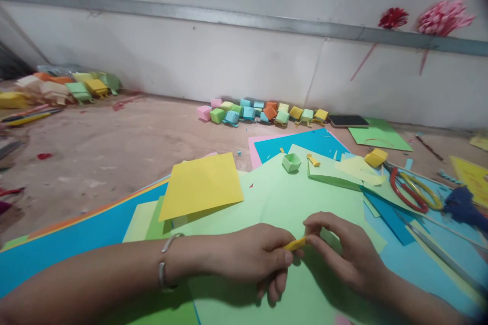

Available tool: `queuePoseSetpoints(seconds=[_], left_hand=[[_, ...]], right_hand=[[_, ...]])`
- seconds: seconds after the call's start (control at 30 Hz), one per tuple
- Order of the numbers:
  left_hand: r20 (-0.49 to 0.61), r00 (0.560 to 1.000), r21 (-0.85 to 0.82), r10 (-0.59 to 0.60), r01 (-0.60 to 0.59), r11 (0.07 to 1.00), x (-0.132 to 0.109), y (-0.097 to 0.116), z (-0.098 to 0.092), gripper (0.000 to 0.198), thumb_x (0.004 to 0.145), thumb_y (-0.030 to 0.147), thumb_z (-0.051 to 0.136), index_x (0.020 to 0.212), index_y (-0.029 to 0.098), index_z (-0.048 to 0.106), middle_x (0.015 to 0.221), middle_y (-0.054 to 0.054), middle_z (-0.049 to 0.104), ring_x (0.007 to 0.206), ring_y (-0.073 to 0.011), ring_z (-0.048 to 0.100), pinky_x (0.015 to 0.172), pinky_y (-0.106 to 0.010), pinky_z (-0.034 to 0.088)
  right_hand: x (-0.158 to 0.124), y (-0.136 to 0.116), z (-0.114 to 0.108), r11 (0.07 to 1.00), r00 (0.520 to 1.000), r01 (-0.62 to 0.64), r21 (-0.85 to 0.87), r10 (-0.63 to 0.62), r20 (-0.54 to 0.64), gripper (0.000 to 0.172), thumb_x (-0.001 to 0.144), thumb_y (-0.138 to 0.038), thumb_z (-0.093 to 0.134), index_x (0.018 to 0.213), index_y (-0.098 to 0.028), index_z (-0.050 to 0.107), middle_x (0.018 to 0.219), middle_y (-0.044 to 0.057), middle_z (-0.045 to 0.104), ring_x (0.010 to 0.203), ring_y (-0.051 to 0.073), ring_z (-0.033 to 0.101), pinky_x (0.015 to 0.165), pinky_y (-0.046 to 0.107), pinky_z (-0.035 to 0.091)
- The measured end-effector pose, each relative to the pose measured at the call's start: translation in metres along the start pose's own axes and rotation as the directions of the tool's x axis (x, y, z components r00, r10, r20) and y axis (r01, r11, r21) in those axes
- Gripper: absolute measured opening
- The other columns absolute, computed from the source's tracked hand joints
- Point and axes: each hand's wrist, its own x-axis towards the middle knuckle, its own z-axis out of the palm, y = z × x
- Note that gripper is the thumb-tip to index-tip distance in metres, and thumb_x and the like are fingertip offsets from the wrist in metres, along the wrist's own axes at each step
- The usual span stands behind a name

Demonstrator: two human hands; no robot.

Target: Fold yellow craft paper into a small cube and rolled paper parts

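My left hand (255,254), with a metal bangle at the wrist, pinches a small folded strip of yellow paper (296,244) between thumb and forefinger. At the strip's right end, the thumb and forefinger of my right hand (345,249) close on its tip. Both hands are above a large light green paper sheet (267,205). Beyond them stands a little open green paper box (292,163), with a small yellow paper piece (313,160) beside it. A yellow paper box (376,157) lies farther right.
Scissors (409,190) with red and yellow handles lie at right. A yellow sheet (204,183) rests left of the green box. Several folded paper boxes (249,113) line the wall, near a phone (348,121). More paper boxes (79,91) sit at far left.
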Motion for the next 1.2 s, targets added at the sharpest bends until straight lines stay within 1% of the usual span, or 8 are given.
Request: queuePoseSetpoints(seconds=[0.1,0.2,0.3,0.4,0.57,0.73,0.97,1.2], left_hand=[[-0.167,0.981,0.439,0.096,-0.013,0.898,-0.006,0.007,0.005,0.026,0.097,0.02,0.036,0.075,0.018,0.048,0.065,0.0,0.061,0.056,-0.0115,0.054,0.058,-0.023,0.043],[-0.257,0.94,0.833,0.223,0.099,0.545,-0.007,0.004,0.007,0.014,0.09,0.015,0.048,0.078,0.017,0.057,0.072,-0.005,0.066,0.059,-0.0177,0.055,0.055,-0.028,0.038],[-0.256,0.915,0.949,0.311,0.177,0.26,-0.006,-0.006,0.005,0.014,0.087,0.008,0.051,0.083,0.017,0.06,0.078,-0.007,0.066,0.066,-0.0215,0.056,0.056,-0.03,0.039],[-0.24,0.86,0.971,0.45,0.202,0.132,-0.007,-0.014,-0.002,0.019,0.086,0.001,0.049,0.082,0.016,0.06,0.087,-0.007,0.064,0.076,-0.0215,0.055,0.064,-0.032,0.042],[-0.282,0.829,0.954,0.484,0.192,0.229,-0.004,-0.016,-0.015,0.023,0.088,0.002,0.044,0.086,0.016,0.062,0.079,-0.004,0.062,0.07,-0.0171,0.053,0.062,-0.027,0.042],[-0.274,0.811,0.927,0.516,0.082,0.365,0.005,-0.013,-0.015,0.022,0.088,0.006,0.048,0.094,0.018,0.065,0.081,-0.004,0.065,0.072,-0.0171,0.057,0.063,-0.026,0.041],[-0.197,0.793,0.953,0.577,0.018,0.301,0.013,-0.015,-0.006,0.024,0.095,0.024,0.048,0.081,0.016,0.065,0.072,-0.003,0.062,0.063,-0.0151,0.052,0.056,-0.025,0.034],[-0.13,0.761,0.987,0.636,0.039,0.155,0.015,-0.02,-0.004,0.027,0.094,0.016,0.045,0.07,0.017,0.057,0.066,-0.001,0.055,0.057,-0.0142,0.045,0.05,-0.026,0.027]], right_hand=[[0.0,0.003,0.001,0.999,0.998,0.052,0.0,-0.052,0.029,0.017,0.091,-0.011,0.051,0.101,-0.021,0.061,0.082,0.003,0.069,0.072,0.014,0.064,0.064,0.024,0.051],[-0.002,0.006,0.003,0.99,0.99,0.134,-0.046,-0.132,0.05,0.023,0.089,-0.008,0.047,0.102,-0.019,0.062,0.084,0.006,0.068,0.074,0.016,0.063,0.063,0.026,0.05],[-0.005,0.007,0.004,0.978,0.985,0.171,-0.124,-0.168,0.031,0.021,0.087,-0.008,0.046,0.096,-0.018,0.062,0.081,0.007,0.067,0.072,0.018,0.06,0.062,0.028,0.048],[-0.006,0.01,0.003,0.976,0.996,0.087,-0.198,-0.09,-0.007,0.021,0.088,-0.008,0.043,0.089,-0.018,0.061,0.077,0.006,0.065,0.07,0.017,0.057,0.061,0.028,0.045],[-0.002,0.02,-0.003,0.965,0.997,-0.076,-0.25,0.08,0.009,0.024,0.091,-0.008,0.039,0.084,-0.017,0.06,0.073,0.004,0.062,0.067,0.016,0.054,0.061,0.028,0.041],[0.001,0.016,0.001,0.935,0.997,0.073,-0.346,-0.06,0.048,0.022,0.094,-0.015,0.044,0.087,-0.017,0.064,0.079,0.006,0.063,0.074,0.019,0.051,0.065,0.032,0.033],[-0.001,0.006,0.015,0.896,0.981,0.175,-0.409,-0.194,-0.004,0.025,0.092,-0.009,0.044,0.075,-0.016,0.062,0.069,0.005,0.059,0.068,0.017,0.045,0.061,0.031,0.025],[0.001,0.005,0.019,0.75,0.942,0.311,-0.584,-0.326,0.083,0.036,0.091,-0.004,0.042,0.059,-0.017,0.051,0.056,0.002,0.05,0.057,0.015,0.036,0.059,0.032,0.022]])
